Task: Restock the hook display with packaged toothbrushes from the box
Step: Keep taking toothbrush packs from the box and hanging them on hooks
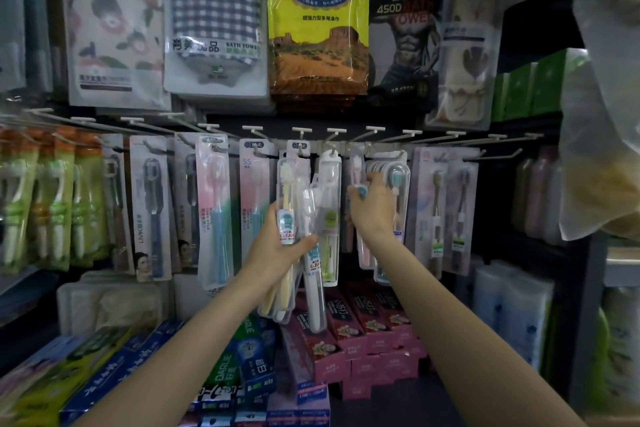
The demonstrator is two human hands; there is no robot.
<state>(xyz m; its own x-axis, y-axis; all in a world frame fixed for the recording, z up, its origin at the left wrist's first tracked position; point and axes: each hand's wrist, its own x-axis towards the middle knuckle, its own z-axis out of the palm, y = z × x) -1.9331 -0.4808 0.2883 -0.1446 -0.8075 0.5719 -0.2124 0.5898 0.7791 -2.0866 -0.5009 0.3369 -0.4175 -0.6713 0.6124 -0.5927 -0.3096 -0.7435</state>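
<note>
Toothbrush packs (pixel 294 225) amid crowded hooks (pixel 301 135), towels (pixel 317 21) overhead

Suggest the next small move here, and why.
Probably the right hand should let go of the packs hanging at the hooks and take one clear pack from the bundle of toothbrush packs gripped in the left hand, since several packs there are not yet hung.

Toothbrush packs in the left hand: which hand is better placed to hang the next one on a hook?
Probably the right hand: it is already up at the hooks, while the left hand grips the toothbrush packs lower down.
</note>
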